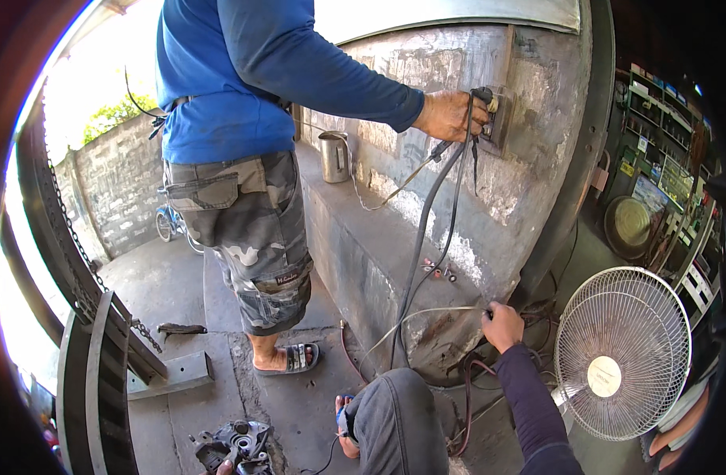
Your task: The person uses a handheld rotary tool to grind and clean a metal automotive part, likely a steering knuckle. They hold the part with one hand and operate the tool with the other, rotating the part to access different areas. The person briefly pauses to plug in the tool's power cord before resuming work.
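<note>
My right hand (504, 326) is closed on a thin beige cable (426, 311) beside the corner of the concrete ledge, a small dark piece showing at its fingertips. The cable droops left toward the floor. At the lower edge, one fingertip of my left hand (224, 469) shows against a dark, greasy metal machine part (240, 445); the remainder of that hand is out of the picture. A co-worker in a blue top stands ahead, one hand (452, 116) at a wall socket box (497, 123), gripping black plugs and cables (430, 210).
A white-grilled fan (623, 354) stands close to my right arm. On the ledge (339, 229) are a metal jug (334, 157) and small red-and-silver pieces (438, 270). A reddish hose (468, 396) and cables lie near my knee (402, 427). A steel beam (173, 376) sits left, below a hanging chain (82, 277).
</note>
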`<move>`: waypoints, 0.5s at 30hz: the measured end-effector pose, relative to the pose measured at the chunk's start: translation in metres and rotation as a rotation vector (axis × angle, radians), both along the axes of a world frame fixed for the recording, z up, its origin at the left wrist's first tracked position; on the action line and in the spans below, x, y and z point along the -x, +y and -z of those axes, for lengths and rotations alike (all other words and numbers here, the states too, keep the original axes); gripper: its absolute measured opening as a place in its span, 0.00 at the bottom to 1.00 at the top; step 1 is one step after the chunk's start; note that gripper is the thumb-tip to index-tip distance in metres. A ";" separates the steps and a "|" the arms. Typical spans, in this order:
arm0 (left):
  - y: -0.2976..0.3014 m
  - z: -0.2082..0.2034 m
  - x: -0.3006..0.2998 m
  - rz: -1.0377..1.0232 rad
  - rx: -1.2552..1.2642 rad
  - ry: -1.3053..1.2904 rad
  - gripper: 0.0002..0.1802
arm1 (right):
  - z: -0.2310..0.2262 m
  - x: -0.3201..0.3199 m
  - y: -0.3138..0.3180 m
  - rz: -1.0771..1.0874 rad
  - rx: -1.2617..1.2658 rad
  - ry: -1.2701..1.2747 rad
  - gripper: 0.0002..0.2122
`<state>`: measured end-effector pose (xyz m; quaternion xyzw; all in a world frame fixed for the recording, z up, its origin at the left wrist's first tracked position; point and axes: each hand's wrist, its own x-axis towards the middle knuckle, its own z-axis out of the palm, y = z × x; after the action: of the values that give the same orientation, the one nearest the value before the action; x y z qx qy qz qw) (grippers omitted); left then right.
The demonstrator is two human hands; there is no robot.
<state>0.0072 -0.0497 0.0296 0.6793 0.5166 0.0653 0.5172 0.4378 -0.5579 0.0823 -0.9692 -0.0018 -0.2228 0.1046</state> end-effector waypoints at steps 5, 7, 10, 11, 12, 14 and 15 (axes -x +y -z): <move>0.008 0.011 -0.007 0.059 -0.085 -0.329 0.25 | 0.009 0.021 -0.011 -0.029 -0.042 0.105 0.17; 0.011 0.016 0.005 0.136 0.035 -0.281 0.30 | -0.016 0.041 0.008 -0.181 -0.065 -0.023 0.16; 0.018 0.018 0.014 0.061 0.023 -0.005 0.34 | -0.048 0.102 0.081 -0.209 -0.625 -0.053 0.15; 0.018 0.017 0.013 0.026 0.041 0.025 0.35 | -0.046 0.130 0.114 -0.419 -0.613 -0.134 0.14; 0.022 0.018 0.015 -0.023 0.046 0.056 0.35 | -0.031 0.162 0.165 -0.607 -0.722 -0.129 0.13; 0.024 0.016 0.011 -0.003 0.071 0.035 0.35 | -0.002 0.209 0.250 -1.032 -0.746 0.445 0.20; 0.025 0.015 0.010 0.019 0.078 -0.018 0.35 | 0.015 0.230 0.288 -1.259 -0.500 0.760 0.29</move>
<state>-0.0029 -0.0251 0.0146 0.6630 0.5074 0.0464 0.5485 0.2074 -0.2698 0.0672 -0.7432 -0.4656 0.2326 0.4204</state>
